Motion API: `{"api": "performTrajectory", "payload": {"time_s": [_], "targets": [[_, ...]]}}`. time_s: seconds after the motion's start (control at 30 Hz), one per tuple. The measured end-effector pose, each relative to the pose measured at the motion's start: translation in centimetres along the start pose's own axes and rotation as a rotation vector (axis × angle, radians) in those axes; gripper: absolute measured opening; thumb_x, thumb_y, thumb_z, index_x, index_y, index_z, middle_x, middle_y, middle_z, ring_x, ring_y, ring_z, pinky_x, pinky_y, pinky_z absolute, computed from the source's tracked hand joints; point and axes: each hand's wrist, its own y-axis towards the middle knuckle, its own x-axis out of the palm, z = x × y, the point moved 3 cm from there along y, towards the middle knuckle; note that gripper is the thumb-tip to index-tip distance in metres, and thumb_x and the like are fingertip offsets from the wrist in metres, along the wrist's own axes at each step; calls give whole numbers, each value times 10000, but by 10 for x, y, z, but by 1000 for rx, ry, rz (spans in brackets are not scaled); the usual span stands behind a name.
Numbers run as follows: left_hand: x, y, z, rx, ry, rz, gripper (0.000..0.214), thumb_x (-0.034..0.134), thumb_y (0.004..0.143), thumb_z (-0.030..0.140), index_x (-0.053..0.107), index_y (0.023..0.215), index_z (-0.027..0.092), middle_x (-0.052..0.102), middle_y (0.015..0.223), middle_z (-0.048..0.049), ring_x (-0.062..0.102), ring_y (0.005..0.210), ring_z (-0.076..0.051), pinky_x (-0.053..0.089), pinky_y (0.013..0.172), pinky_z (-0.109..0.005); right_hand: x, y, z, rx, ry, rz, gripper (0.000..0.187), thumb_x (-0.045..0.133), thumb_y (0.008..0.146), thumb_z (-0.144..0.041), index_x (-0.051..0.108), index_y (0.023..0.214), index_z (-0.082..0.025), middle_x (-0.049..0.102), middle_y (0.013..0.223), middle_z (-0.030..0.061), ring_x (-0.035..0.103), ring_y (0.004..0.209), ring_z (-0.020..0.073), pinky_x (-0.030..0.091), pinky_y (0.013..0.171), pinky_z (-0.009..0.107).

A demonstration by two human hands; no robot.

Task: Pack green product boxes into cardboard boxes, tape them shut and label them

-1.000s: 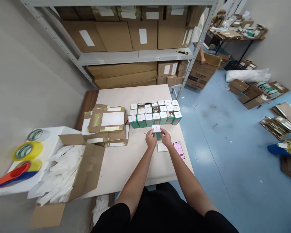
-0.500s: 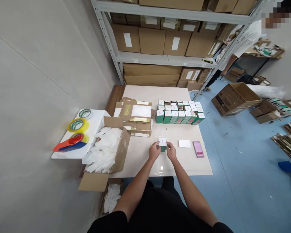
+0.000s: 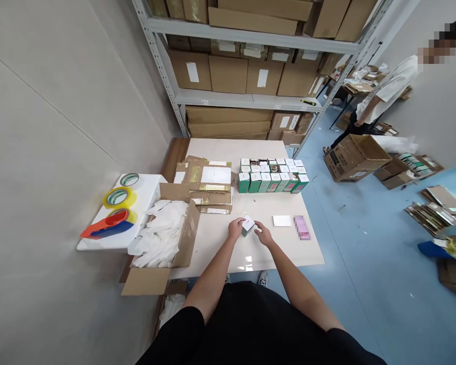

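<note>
One small box (image 3: 248, 225) sits askew just below the centre of the frame, its left side grasped by the left hand (image 3: 235, 229); the right hand (image 3: 264, 234) is half curled at its right edge, though whether it touches I cannot tell. Good handling here probably means light, even fingertip pressure, keeping the thin walls undented and the white top flat.

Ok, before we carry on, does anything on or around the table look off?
Yes: in the rows of green-and-white boxes, a few tops show dark openings where their neighbours are flat white. Small pale scraps also lie on the blue floor right of the table, like stray litter.
</note>
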Motion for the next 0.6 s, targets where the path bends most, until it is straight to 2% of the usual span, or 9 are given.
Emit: {"api": "performTrajectory", "payload": {"time_s": [0.07,0.17,0.27,0.43,0.6], "targets": [[-6,5,3,55,22,-50,327,467,961,163,753,1115,208,735,1246,-58,676,1129,-190,498,998,-294,0,-7,3,8,28,-42,602,566,874,-225,524,1471,-285,579,1500,37,648,1256,225,503,1088,410],[-12,5,8,147,211,-111,312,641,871,214,761,1159,233,608,1463,-58,585,1293,-252,435,1108,-344,3,-16,7,35,53,-79,665,570,887,-209,447,1533,-308,558,1521,40,674,1224,215,524,1063,397],[-13,0,13,173,396,-165,409,792,765,289,757,1172,295,474,1591,-14,466,1399,-316,398,1149,-387,7,-20,8,34,26,-98,718,585,879,-186,405,1563,-303,569,1509,50,665,1246,219,515,1073,398],[-11,-5,23,186,462,-212,423,844,731,365,730,1135,311,574,1476,-38,485,1353,-317,402,1134,-379,6,-15,7,29,9,-100,713,627,843,-166,464,1525,-298,626,1443,49,694,1201,239,526,1056,411],[-6,-1,37,233,597,-245,343,820,741,315,733,1068,261,607,1351,-116,506,1317,-335,433,1087,-391,0,-11,5,37,-9,-87,653,625,843,-169,514,1479,-268,637,1431,59,694,1200,234,524,1059,392]]}}
